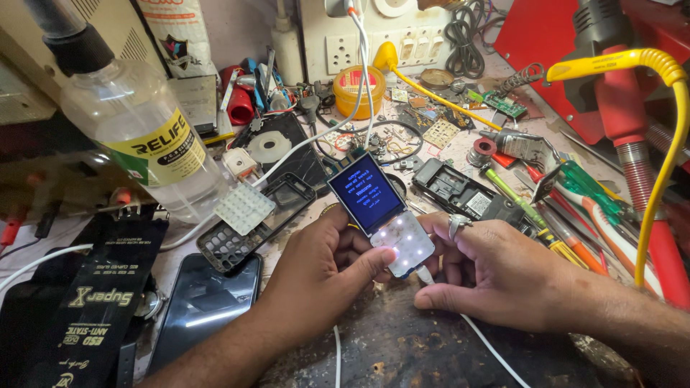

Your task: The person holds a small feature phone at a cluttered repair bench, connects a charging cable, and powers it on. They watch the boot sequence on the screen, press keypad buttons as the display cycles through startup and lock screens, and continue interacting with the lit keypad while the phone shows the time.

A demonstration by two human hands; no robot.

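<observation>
Over the cluttered worktop (402, 345), my left hand (323, 269) and right hand (489, 269) pinch the bare phone board (381, 212), screen lit, its empty housing (259, 219) not yet fitted.

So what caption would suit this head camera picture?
Both hands, left and right, hold a bare phone board, screen lit blue, over a cluttered bench.

Lit blue rectangular phone screen (366, 192), centre; yellow label (159, 151) on clear bottle, left; black flat packet (100, 302), lower left; dark glass screen (205, 302) beside it.
</observation>
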